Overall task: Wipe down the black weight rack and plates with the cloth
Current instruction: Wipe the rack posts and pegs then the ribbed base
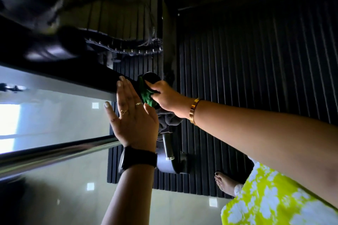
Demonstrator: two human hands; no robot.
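The floor [54, 118] is pale, glossy tile, polished enough to mirror the room. Small square ceiling lights show in it as bright reflections [95, 105], with another nearer the lower edge [90, 186] and a third further right [213, 202]. A broad white glare [9, 120] at the far left looks like daylight on the tiles. A black ribbed rubber mat [256, 60] covers the floor on the right, its edge meeting the tile low in the view. A chrome bar [54, 153] crosses the lower left. The upper part is dim and blurred.
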